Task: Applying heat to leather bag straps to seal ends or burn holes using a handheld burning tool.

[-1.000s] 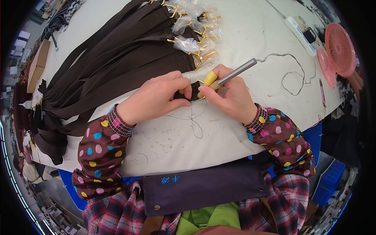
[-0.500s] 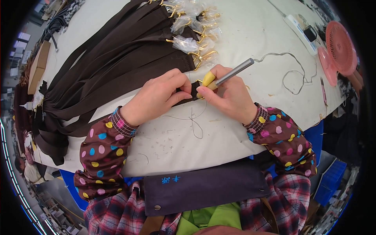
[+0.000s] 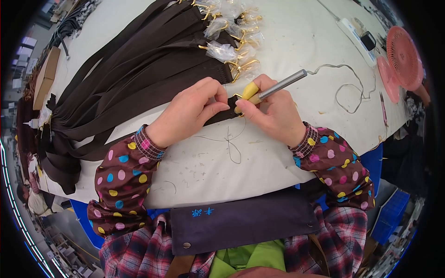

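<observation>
My left hand (image 3: pixel 185 111) is pinched at a dark brown strap (image 3: pixel 218 118), close to its end with a gold metal buckle (image 3: pixel 240 96). My right hand (image 3: pixel 273 116), a yellow cover on one finger, grips a pen-like tool (image 3: pixel 283 83) with a silver handle and a wired cable (image 3: pixel 347 85), its front end held down at the buckle end. The tool's tip is hidden by my thumb. Loose thread (image 3: pixel 230 148) lies below my hands. Above them lies a bundle of dark straps (image 3: pixel 116 78) with gold clasps (image 3: pixel 235 67), some in clear plastic wrap.
The pale work table (image 3: pixel 208 180) has a cardboard box (image 3: pixel 46 78) and nozzled bottle (image 3: pixel 39 121) at left. At right are a power strip (image 3: pixel 352 34), pink fan (image 3: pixel 402 55) and slim tool (image 3: pixel 384 109). Blue bins (image 3: pixel 390 215) stand below.
My left hand has shifted a little upward and rightward since a second ago, and its fingers have moved slightly on the strap. My right hand and the tool have moved only slightly.
</observation>
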`<act>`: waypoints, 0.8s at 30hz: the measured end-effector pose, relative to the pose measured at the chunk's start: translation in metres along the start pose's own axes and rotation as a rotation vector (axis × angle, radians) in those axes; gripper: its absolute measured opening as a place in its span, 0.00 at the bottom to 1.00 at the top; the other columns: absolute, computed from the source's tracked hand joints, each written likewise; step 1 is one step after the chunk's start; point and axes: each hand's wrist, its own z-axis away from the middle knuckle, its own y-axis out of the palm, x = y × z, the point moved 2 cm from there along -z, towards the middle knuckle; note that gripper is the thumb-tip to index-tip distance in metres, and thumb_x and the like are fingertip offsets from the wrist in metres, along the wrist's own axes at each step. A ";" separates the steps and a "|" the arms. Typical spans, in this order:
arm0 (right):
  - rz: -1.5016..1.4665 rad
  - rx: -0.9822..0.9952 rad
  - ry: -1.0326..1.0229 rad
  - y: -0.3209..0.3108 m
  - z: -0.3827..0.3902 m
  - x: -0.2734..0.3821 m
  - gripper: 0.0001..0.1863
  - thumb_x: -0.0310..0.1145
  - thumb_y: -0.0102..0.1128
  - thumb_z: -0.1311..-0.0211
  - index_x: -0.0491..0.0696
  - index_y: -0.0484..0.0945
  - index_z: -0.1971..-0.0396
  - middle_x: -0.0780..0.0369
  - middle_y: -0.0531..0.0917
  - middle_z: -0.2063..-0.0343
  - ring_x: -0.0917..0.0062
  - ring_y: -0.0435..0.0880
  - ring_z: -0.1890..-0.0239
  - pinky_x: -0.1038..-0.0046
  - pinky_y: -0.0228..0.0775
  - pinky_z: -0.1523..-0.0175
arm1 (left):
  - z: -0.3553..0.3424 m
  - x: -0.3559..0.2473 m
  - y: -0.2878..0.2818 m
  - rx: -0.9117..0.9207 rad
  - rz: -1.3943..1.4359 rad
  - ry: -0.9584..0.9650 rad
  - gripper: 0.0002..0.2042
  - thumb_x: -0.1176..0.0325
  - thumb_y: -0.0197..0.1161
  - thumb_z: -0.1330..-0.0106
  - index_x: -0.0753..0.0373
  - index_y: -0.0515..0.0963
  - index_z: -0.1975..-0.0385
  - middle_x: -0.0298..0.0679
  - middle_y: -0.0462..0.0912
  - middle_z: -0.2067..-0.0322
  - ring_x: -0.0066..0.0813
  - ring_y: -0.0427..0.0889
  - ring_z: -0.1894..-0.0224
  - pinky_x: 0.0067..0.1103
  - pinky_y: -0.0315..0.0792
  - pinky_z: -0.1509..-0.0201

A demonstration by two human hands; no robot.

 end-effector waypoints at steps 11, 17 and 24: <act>-0.067 -0.142 0.056 -0.002 -0.008 0.000 0.14 0.34 0.63 0.41 0.45 0.67 0.66 0.64 0.76 0.81 0.83 0.73 0.82 0.79 0.64 0.76 | -0.003 0.000 0.004 -0.085 0.287 -0.370 0.06 0.71 0.56 0.33 0.64 0.67 0.67 0.31 0.72 0.77 0.15 0.71 0.80 0.15 0.64 0.83; -0.066 -0.140 0.074 -0.002 -0.008 -0.001 0.14 0.34 0.64 0.42 0.45 0.67 0.67 0.64 0.75 0.81 0.81 0.72 0.83 0.79 0.63 0.77 | -0.004 -0.001 0.004 -0.094 0.270 -0.353 0.06 0.73 0.56 0.33 0.65 0.66 0.67 0.32 0.72 0.77 0.17 0.71 0.81 0.17 0.65 0.79; -0.058 -0.140 0.064 -0.001 -0.008 -0.003 0.14 0.34 0.64 0.42 0.45 0.67 0.67 0.63 0.74 0.81 0.81 0.72 0.83 0.78 0.63 0.77 | -0.003 0.000 0.005 -0.091 0.260 -0.340 0.06 0.73 0.55 0.33 0.66 0.65 0.67 0.33 0.72 0.76 0.18 0.71 0.81 0.17 0.66 0.77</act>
